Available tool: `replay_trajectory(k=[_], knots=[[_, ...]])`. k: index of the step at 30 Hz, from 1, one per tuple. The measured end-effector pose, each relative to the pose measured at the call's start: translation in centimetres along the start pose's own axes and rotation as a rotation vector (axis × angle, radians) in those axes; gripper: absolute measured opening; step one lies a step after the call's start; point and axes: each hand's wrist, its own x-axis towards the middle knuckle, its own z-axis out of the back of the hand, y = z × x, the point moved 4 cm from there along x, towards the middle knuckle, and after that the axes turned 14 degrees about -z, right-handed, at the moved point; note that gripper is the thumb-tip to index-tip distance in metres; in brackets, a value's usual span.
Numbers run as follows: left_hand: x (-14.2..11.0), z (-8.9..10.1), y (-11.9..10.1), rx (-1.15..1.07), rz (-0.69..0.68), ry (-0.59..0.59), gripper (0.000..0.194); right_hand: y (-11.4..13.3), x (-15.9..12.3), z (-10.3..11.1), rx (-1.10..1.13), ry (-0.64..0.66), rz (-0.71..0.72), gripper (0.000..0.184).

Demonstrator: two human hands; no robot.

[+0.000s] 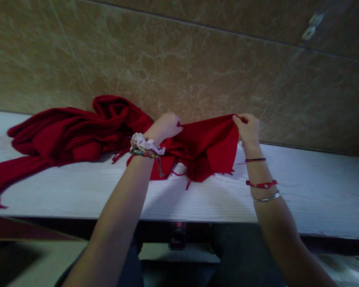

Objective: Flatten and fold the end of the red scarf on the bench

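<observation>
A red fringed scarf (68,135) lies bunched on the left of a white wood-grain bench top (197,203) and runs across to the middle. My left hand (166,126) pinches its upper edge near the centre. At the corner on the right, my right hand (247,126) grips the cloth between thumb and fingers. Between the two hands the edge is stretched fairly straight and lifted, and the cloth hangs down in folds to the surface. Some fringe strands touch the white top below.
Behind the bench top rises a brown marbled tile wall (182,71). A small metal fitting (312,27) is fixed to it at the upper right. The front edge of the top runs just above my legs (239,255).
</observation>
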Motion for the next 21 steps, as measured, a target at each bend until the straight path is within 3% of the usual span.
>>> replay_trajectory(k=[2, 4, 8, 11, 15, 21], knots=[[-0.4, 0.8, 0.1, -0.004, 0.001, 0.028, 0.026, 0.0, -0.1, -0.2, -0.039, 0.152, 0.039, 0.018], [-0.7, 1.5, -0.2, 0.000, -0.019, 0.041, 0.025, 1.0, -1.1, -0.6, -0.074, 0.304, 0.184, 0.017], [-0.7, 2.2, -1.5, 0.006, -0.075, 0.033, 0.026, 3.8, -4.4, -1.5, -0.092, 0.442, 0.465, 0.042], [-0.5, 2.2, -2.2, 0.005, -0.105, 0.032, 0.027, 5.2, -6.0, -2.5, -0.075, 0.450, 0.519, 0.039], [-0.3, 1.9, -2.6, 0.008, -0.151, 0.052, 0.028, 5.8, -6.4, -3.4, -0.018, 0.403, 0.538, 0.013], [-0.1, 1.1, -1.5, 0.051, -0.102, 0.045, 0.033, 5.9, -5.3, -2.2, 0.166, 0.257, 0.484, 0.010]])
